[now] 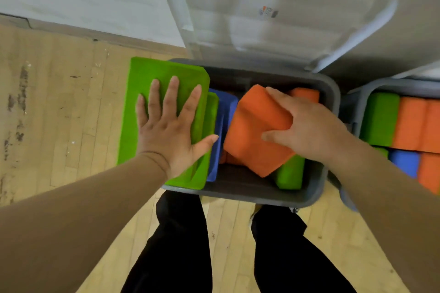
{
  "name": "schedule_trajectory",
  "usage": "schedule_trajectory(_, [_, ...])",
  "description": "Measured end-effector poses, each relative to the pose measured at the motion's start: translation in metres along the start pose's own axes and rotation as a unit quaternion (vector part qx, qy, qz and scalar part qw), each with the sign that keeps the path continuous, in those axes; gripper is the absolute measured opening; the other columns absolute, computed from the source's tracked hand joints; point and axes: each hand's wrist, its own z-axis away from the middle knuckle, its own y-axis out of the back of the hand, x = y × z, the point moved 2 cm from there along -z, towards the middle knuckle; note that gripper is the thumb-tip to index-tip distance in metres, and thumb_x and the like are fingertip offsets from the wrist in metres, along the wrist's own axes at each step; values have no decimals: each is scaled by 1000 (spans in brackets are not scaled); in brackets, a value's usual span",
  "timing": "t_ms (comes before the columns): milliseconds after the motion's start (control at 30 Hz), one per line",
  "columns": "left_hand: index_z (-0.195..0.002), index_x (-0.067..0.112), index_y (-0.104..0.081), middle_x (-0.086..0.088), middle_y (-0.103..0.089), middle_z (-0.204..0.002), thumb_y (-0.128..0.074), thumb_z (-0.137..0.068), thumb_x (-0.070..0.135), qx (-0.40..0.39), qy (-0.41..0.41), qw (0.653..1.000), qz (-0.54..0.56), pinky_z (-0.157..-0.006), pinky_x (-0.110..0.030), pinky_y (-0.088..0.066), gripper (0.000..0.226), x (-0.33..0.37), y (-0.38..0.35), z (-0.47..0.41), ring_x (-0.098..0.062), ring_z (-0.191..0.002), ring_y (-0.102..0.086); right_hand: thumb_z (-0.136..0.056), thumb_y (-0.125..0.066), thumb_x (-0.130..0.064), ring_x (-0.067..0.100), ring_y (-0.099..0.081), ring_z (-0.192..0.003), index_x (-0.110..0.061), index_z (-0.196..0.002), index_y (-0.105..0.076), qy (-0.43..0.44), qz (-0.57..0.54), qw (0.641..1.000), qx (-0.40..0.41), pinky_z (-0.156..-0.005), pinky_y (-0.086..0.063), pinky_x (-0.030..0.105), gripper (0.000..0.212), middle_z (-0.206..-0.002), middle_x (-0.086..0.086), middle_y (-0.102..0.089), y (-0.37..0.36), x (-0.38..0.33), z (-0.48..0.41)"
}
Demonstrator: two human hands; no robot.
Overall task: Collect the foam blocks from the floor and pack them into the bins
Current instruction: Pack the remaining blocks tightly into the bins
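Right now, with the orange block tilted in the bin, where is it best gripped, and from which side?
By its raised right edge, from above right, as the right hand does. The orange block sits tilted, a corner down in the bin; the blue block crowds its left, probably leaving fingers little room there.

Green block [152, 83], orange block [254, 123], blue block [223, 112], grey bin [331, 102].
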Motion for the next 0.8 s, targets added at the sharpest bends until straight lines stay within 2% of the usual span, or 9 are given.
schedule_trajectory(67, [-157, 41, 23, -7, 22, -168, -15, -77, 93, -47, -1, 999, 1, -123, -63, 6, 103, 6, 5, 2, -43, -153, 19, -80, -70, -70, 23, -48, -130, -52, -158, -6, -24, -22, 999, 33, -103, -46, 46, 103, -149, -4, -42, 9, -7, 24])
schedule_trajectory(133, [-153, 43, 30, -5, 29, -166, -20, -77, 93, -85, 3, 996, 6, -123, -62, 8, 104, 9, 15, 2, -40, -152, 26, -79, -71, -68, 26, -46, -134, -51, -158, -4, -43, -33, 997, 62, -107, -44, 50, 105, -152, -2, -40, 15, -13, 46])
schedule_trajectory(233, [-155, 45, 23, -2, 20, -169, -37, -82, 86, -110, 16, 993, 41, -125, -59, 0, 103, 5, 36, 2, -36, -155, 18, -80, -72, -61, 33, -49, -126, -53, -157, 4, -82, -42, 991, 93, -102, -46, 50, 108, -144, 5, -42, 21, -17, 73])
schedule_trajectory(367, [-158, 44, 17, -3, 8, -171, -49, -83, 83, -121, 3, 991, 62, -125, -57, -11, 108, -3, 53, 4, -34, -157, 7, -83, -72, -58, 33, -54, -114, -54, -155, 9, -143, -88, 972, 167, -91, -47, 45, 108, -133, 7, -41, 15, -23, 107])
schedule_trajectory(467, [-160, 42, 11, -5, -2, -170, -60, -83, 76, -141, 6, 982, 126, -124, -55, -19, 110, -5, 66, 10, -33, -157, -4, -85, -72, -56, 29, -50, -123, -55, -155, 11, -179, -161, 942, 233, -96, -46, 44, 108, -143, 6, -38, 9, -37, 128])
schedule_trajectory(567, [-161, 44, 3, -1, -14, -169, -70, -84, 65, -147, 22, 949, 279, -122, -45, -24, 108, 1, 91, 22, -24, -155, -17, -85, -74, -54, 23, -42, -137, -57, -154, 8, -184, -248, 900, 308, -109, -40, 45, 108, -156, 0, -33, 6, -59, 152])
schedule_trajectory(633, [-159, 50, 2, 6, -15, -169, -71, -81, 68, -143, 43, 910, 386, -117, -37, -28, 109, 6, 108, 30, -19, -153, -23, -83, -76, -55, 18, -42, -140, -60, -153, 6, -177, -335, 857, 350, -115, -39, 49, 108, -159, -8, -32, 3, -70, 167])
schedule_trajectory(733, [-151, 65, 3, 11, -20, -168, -68, -63, 87, -131, 69, 864, 481, -115, -50, -38, 116, 9, 139, 40, -22, -146, -39, -75, -76, -67, 12, -54, -132, -65, -152, 0, -156, -491, 779, 359, -109, -47, 52, 108, -153, -17, -44, -3, -87, 176])
schedule_trajectory(800, [-150, 67, 4, 11, -13, -167, -68, -68, 84, -97, 63, 874, 472, -116, -53, -38, 110, 7, 159, 46, -23, -147, -36, -69, -77, -76, 13, -59, -128, -70, -149, -5, -128, -574, 741, 323, -102, -52, 56, 108, -148, -20, -49, -7, -100, 170])
